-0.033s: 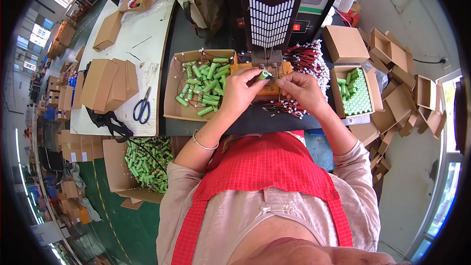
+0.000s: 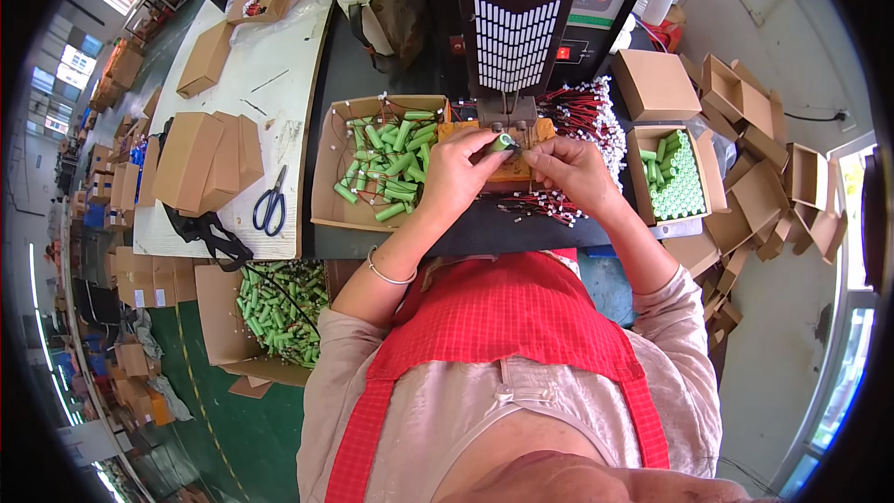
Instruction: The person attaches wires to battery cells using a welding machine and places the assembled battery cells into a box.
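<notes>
Between the thumb and fingers of my left hand (image 2: pixel 458 170) is a green cylindrical battery cell (image 2: pixel 504 142), its round end turned up toward me. My right hand (image 2: pixel 570 168) is closed in a pinch just right of the cell; whatever its fingertips hold is too small to make out. Both hands are at the front of a spot welding machine (image 2: pixel 517 28), under its electrodes (image 2: pixel 508 114) and over an orange-brown work block (image 2: pixel 548 127). Red and black wire leads with white connectors (image 2: pixel 596 116) lie in a bundle behind my right hand, and more leads (image 2: pixel 545 207) lie below it.
Left of my hands stands a cardboard box of wired green cells (image 2: pixel 391 216); to the right, a box of upright cells (image 2: pixel 675 188). Scissors (image 2: pixel 271 205) and folded cartons (image 2: pixel 200 163) lie on the white table. A larger box of cells (image 2: pixel 222 312) sits lower left.
</notes>
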Demonstrator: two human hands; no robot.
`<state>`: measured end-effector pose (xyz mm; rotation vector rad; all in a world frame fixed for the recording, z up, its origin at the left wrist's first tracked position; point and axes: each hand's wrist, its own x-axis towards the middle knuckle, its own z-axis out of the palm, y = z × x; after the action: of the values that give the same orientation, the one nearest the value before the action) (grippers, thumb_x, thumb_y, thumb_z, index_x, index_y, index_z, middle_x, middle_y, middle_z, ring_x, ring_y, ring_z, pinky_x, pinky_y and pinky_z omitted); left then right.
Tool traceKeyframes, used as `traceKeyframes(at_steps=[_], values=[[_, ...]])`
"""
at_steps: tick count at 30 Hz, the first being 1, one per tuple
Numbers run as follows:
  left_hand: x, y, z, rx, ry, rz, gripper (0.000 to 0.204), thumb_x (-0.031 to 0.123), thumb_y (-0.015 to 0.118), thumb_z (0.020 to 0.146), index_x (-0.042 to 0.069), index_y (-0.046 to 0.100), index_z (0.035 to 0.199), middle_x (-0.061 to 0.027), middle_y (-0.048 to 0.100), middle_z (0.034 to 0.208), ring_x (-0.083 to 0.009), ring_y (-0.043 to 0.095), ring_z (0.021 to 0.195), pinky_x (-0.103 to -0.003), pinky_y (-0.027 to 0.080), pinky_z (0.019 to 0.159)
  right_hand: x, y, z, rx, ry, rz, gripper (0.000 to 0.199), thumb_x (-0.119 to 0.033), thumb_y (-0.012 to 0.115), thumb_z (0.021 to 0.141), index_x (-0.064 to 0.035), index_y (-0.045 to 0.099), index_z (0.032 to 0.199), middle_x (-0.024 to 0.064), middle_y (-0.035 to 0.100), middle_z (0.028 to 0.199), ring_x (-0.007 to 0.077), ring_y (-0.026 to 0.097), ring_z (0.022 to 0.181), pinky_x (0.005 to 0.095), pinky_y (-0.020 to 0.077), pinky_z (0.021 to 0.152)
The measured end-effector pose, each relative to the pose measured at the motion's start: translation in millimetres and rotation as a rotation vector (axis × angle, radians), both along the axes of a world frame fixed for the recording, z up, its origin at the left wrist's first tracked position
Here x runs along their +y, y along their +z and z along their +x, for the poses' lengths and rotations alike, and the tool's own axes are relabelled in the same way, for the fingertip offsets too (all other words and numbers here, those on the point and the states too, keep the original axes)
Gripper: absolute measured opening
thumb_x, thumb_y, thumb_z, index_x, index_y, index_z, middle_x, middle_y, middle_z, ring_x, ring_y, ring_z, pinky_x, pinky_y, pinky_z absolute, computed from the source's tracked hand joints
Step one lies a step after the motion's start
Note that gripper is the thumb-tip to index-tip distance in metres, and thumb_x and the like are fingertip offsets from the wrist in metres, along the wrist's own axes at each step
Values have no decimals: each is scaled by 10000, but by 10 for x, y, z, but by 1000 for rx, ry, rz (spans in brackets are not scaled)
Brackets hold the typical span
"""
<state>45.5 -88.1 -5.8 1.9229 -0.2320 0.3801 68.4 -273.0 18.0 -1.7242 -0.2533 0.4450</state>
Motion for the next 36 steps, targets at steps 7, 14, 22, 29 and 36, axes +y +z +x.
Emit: traceKeyframes(at_steps=[7,14,22,29,36], values=[[-22,-1,63,-61,10,46,195,52,674,697,-5,641,880,-144,627,795,-276,598,711,-323,470,652,41,33,131,44,36,-60,181,-202,614,845,-23,636,832,-15,564,623,31,500,552,172,391,488],[-10,97,23,54,39,86,172,57,684,704,-6,643,859,-115,626,773,-198,592,703,-282,461,631,4,31,103,58,23,66,185,-194,608,848,-15,634,884,-8,577,664,37,520,575,171,410,508],[85,81,-115,391,-248,-682,177,11,649,783,-22,607,952,-32,626,885,-74,575,778,-198,472,684,-129,-23,-19,137,36,157,157,-173,610,849,-17,618,864,8,593,685,50,538,582,176,420,513],[48,-57,-37,212,-18,-352,241,-3,672,739,-32,591,965,-80,643,871,-117,607,799,-244,485,713,111,-114,-16,-51,-76,190,184,-191,581,871,-6,585,876,-4,568,646,35,494,543,177,416,497],[-19,-15,0,-10,52,-9,215,30,664,728,-13,637,937,-137,647,859,-222,630,735,-279,481,661,170,-37,63,71,-105,118,213,-218,565,879,-7,593,874,-7,563,634,36,475,521,182,402,467]])
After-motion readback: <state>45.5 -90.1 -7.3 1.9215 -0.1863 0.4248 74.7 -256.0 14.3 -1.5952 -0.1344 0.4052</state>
